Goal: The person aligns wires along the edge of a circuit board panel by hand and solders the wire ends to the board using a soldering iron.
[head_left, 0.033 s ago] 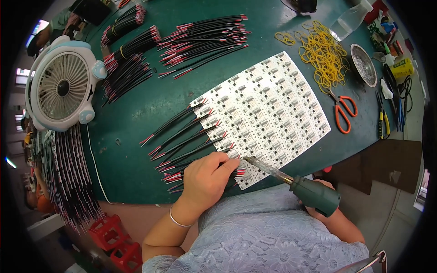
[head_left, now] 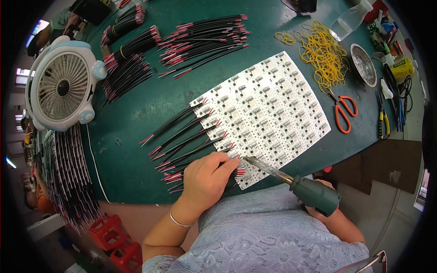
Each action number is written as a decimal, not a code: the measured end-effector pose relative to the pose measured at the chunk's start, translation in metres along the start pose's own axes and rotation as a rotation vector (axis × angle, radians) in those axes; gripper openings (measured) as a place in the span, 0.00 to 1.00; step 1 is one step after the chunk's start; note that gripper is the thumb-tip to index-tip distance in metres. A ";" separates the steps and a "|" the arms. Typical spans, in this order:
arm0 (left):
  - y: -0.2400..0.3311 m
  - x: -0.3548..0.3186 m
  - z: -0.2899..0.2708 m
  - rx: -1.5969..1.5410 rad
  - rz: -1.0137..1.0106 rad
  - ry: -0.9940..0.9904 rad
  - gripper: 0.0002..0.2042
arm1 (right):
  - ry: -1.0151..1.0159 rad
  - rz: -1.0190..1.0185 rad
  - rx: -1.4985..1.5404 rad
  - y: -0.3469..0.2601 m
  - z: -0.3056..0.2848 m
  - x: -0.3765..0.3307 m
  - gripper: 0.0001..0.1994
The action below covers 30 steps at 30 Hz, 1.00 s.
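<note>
A white circuit board panel (head_left: pixel 268 107), covered with rows of small components, lies tilted on the green table. Several black cables (head_left: pixel 175 120) with bared red and white ends stick out from its left edge. At the panel's near left corner, my left hand (head_left: pixel 207 175) is closed in a pinch on a cable, its end held against the board; more cable ends show beneath the fingers. My right hand (head_left: pixel 321 214), partly hidden behind the green handle, grips a soldering iron (head_left: pixel 314 195). The iron's tip meets the board just right of my left fingertips.
Cable bundles (head_left: pixel 132 45) and loose cables (head_left: pixel 205 36) lie at the back left, near a white fan (head_left: pixel 63 86). Right of the panel are yellow rubber bands (head_left: pixel 323 54), orange-handled scissors (head_left: pixel 343 111), a metal bowl (head_left: pixel 364 66), a clear bottle (head_left: pixel 350 20) and yellow-black pliers (head_left: pixel 383 120).
</note>
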<state>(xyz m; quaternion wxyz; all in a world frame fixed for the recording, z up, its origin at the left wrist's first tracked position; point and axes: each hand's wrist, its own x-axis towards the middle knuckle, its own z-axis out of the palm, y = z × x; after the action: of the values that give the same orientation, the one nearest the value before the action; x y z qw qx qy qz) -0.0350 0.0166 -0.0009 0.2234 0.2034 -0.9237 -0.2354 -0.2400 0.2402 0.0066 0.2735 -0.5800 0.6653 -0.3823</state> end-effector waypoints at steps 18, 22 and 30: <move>0.000 -0.001 0.001 0.006 0.060 0.020 0.15 | 0.182 0.296 0.607 0.012 -0.009 -0.020 0.19; 0.003 -0.006 -0.003 -0.021 0.028 -0.016 0.18 | 0.210 0.143 0.589 0.018 -0.012 -0.020 0.23; 0.009 -0.012 -0.013 -0.075 0.130 0.095 0.19 | 0.127 0.188 0.537 0.010 -0.027 -0.033 0.21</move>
<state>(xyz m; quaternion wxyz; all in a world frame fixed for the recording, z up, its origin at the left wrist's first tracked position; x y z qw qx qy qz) -0.0209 0.0257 0.0101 0.2891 0.1456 -0.9139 -0.2449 -0.2615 0.2778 0.0108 0.4094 -0.3975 0.6070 -0.5531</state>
